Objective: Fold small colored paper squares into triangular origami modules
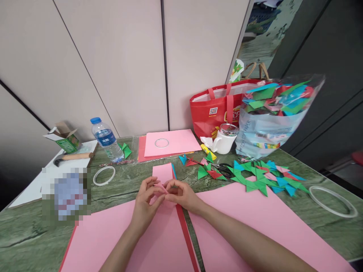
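Note:
My left hand and my right hand meet over the middle of the table, both pinching a small folded piece of pink paper. Their fingertips touch at the fold. Just beyond them lies a small pink sheet with a blue strip at its edge. Under my forearms lie large pink sheets with a red sheet showing between them.
Folded paper shapes in green, blue, red and pink are scattered at the right, by scissors, a white mug, a clear bag of folded pieces and a red bag. A water bottle, tape rings, a small box stand left.

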{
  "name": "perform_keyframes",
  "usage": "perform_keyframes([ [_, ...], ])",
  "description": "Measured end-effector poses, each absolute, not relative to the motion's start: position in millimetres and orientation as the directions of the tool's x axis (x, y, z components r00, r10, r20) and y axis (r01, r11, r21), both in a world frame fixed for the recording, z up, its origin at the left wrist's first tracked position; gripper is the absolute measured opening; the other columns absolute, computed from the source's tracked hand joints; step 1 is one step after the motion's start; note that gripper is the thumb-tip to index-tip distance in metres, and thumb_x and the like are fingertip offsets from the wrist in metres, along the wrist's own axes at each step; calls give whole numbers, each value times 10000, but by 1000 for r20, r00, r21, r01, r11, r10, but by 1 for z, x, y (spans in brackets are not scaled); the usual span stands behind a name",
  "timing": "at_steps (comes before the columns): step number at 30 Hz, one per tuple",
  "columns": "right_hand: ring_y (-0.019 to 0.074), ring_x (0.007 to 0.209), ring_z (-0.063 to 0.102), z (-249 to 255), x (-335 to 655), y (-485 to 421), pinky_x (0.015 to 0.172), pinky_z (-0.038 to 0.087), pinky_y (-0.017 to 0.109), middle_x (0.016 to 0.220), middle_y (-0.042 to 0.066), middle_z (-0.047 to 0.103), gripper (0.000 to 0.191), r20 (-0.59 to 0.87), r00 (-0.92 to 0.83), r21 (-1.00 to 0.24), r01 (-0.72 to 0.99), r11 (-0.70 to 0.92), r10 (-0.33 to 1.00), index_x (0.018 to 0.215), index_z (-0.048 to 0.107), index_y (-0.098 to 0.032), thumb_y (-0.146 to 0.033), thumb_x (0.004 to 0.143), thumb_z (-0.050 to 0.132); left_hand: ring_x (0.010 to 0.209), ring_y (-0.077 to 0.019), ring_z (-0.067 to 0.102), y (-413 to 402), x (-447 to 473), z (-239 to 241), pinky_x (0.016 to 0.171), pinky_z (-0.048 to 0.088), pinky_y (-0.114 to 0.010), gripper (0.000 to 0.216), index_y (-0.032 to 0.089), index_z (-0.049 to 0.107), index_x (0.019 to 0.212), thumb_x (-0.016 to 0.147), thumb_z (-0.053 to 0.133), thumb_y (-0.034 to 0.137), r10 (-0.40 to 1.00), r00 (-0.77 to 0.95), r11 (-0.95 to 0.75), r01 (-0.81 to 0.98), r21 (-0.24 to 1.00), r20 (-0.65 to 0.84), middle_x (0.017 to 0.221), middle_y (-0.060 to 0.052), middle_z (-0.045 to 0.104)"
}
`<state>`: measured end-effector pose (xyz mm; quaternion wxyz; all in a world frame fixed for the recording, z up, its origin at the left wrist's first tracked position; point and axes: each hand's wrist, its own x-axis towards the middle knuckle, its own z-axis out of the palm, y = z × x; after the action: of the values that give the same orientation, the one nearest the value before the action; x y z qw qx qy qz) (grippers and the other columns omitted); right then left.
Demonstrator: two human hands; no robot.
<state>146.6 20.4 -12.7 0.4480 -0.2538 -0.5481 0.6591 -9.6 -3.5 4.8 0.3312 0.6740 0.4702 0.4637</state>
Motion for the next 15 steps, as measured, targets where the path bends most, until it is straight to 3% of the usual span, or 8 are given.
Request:
perform_keyframes([
  [7,180,1003,510,-11,147,22,863,399,319,1002,64,562,202,198,-445,-960,-269,81,873,736,564,-172,-353,677,631,970,-210,533,-2,-11,1,782,475,-354,118,199,603,676,760,521,215,929,42,-361,308,880,367,1075,-58,442],
  [10,185,973,540,-8,148,20,868,399,342,1060,67,546,212,155,-501,-956,-294,1,852,736,556,-167,-367,694,611,957,-209,543,-2,-11,4,742,490,-334,121,202,604,688,765,512,215,914,11,-389,317,865,407,1066,-57,461],
  [15,170,834,599,-6,147,16,774,466,346,1129,69,502,239,122,-540,-913,-390,-118,833,748,540,-164,-357,653,645,1029,-214,498,-3,-10,5,819,462,-355,69,214,611,737,747,543,211,906,-7,-397,332,856,423,1098,-51,436],
])
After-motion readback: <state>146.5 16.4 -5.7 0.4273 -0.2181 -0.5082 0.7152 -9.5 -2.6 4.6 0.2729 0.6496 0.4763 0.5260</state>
